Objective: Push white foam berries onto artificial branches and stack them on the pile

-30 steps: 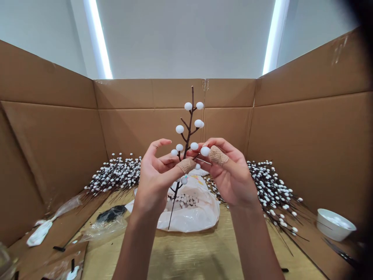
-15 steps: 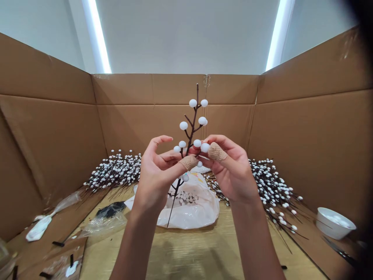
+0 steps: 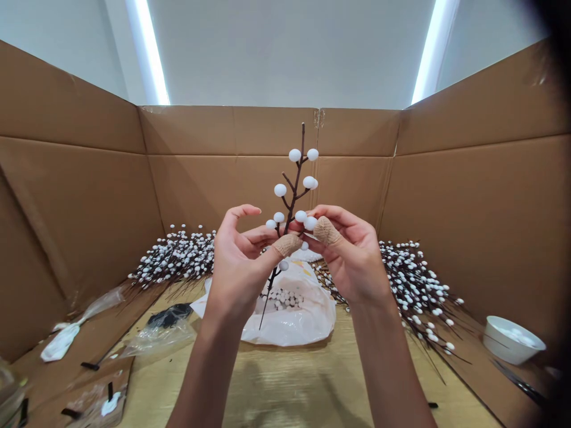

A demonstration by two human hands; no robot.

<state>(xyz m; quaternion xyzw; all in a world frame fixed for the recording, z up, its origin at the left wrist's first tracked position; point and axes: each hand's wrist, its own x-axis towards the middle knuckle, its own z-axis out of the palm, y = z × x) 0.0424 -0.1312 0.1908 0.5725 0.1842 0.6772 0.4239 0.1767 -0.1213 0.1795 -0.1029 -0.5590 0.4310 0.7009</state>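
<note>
A dark brown branch [image 3: 293, 205] with several white balls on its twigs stands nearly upright in front of me, its thin lower stem slanting down to the left. My left hand [image 3: 245, 261] grips the stem between thumb and fingers, index finger raised. On the right side, my right hand [image 3: 352, 255] pinches a white ball [image 3: 310, 223] at the end of a short twig. Both thumbs wear beige knitted covers. Below the hands lies an open white plastic bag [image 3: 289, 330] with many small white balls inside.
Bundles of white-balled branches lie at the left [image 3: 178, 255] and right [image 3: 414, 285]. A white bowl [image 3: 513, 342] of white pieces and scissors [image 3: 520, 380] are at far right. Clear plastic bags [image 3: 156, 342] lie at left. Cardboard walls [image 3: 267, 131] surround the table.
My right hand has moved slightly left with the pinched ball, closer to the stem. The lower stem tip has shifted a little up and right.
</note>
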